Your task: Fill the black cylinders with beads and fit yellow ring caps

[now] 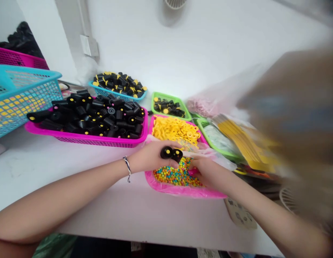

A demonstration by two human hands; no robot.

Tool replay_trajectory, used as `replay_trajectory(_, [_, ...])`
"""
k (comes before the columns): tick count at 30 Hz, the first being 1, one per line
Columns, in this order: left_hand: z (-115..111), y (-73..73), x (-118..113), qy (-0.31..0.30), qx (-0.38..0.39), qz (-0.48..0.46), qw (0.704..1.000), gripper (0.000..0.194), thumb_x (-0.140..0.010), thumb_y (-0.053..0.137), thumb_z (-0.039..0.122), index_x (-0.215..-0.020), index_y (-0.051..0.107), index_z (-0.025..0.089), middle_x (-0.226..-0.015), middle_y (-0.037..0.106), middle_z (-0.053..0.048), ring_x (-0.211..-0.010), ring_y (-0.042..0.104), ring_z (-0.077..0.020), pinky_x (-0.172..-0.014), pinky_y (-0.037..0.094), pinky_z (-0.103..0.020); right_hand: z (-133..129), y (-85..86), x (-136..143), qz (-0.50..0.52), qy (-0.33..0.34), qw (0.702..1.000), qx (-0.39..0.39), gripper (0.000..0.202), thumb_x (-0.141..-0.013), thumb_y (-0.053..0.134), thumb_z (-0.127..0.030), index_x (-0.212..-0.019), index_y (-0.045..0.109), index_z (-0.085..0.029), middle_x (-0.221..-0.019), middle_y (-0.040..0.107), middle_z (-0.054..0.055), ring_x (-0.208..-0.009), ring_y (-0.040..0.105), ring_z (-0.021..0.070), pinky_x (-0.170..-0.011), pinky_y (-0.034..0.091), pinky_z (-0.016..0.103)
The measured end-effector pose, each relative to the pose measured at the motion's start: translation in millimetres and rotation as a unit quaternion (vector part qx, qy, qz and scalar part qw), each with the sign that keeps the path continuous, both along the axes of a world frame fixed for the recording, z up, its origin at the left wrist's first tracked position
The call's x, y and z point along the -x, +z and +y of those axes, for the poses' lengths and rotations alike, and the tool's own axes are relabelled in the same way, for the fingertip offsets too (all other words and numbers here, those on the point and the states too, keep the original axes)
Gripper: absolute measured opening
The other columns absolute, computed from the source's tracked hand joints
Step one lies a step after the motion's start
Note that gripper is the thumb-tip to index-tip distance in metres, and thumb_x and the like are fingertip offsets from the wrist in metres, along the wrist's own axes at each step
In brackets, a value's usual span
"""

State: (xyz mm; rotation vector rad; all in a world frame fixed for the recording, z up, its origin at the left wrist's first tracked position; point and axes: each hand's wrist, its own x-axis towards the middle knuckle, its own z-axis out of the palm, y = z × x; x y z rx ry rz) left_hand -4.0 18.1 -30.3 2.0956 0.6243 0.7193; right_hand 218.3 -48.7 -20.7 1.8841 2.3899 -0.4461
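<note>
My left hand (158, 157) is closed round two black plastic cylinders (172, 153), whose round ends with yellow centres face me. It hovers over the left side of a pink basket (172, 190) lined with clear plastic. Many small candy-like balls (174, 176) in yellow, orange, green and blue fill that basket. At its right side my right hand (202, 168) reaches down to the balls, fingers closed on a small bright pink piece (193, 172), mostly hidden by the fingers. The two hands are close together but apart.
Behind the balls lie yellow plastic rings (174, 129). More black cylinders fill a magenta basket (102, 140), a blue basket (120, 96) and a green basket (170, 96). A tall blue basket (48, 86) stands left. Yellow flat strips (236, 139) lie right, beside a large blurred shape.
</note>
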Motion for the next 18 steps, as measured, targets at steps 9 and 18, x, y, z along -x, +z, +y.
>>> replay_trajectory(9, [14.5, -0.4, 4.2, 0.011, 0.009, 0.011, 1.0, 0.043, -0.071, 0.07, 0.045, -0.107, 0.064, 0.022, -0.104, 0.071, -0.003, -0.096, 0.064, -0.0226, -0.085, 0.049, -0.034, 12.2, -22.2, 8.0, 0.113, 0.014, 0.993, 0.044, 0.017, -0.059, 0.046, -0.005, -0.06, 0.057, -0.017, -0.052, 0.049, -0.004, -0.05, 0.044, 0.0099, -0.047, 0.025, 0.023])
replay_trajectory(18, [16.5, 0.3, 5.0, -0.009, 0.024, 0.004, 1.0, 0.048, -0.067, 0.073, 0.044, -0.108, 0.064, 0.02, -0.104, 0.07, -0.003, -0.095, 0.063, -0.0203, -0.086, 0.047, -0.03, 14.9, -29.1, 10.8, 0.256, -0.056, 0.958, 0.114, 0.028, -0.058, 0.05, -0.005, -0.076, 0.068, -0.017, -0.067, 0.062, -0.004, -0.061, 0.054, 0.0114, -0.054, 0.039, 0.021])
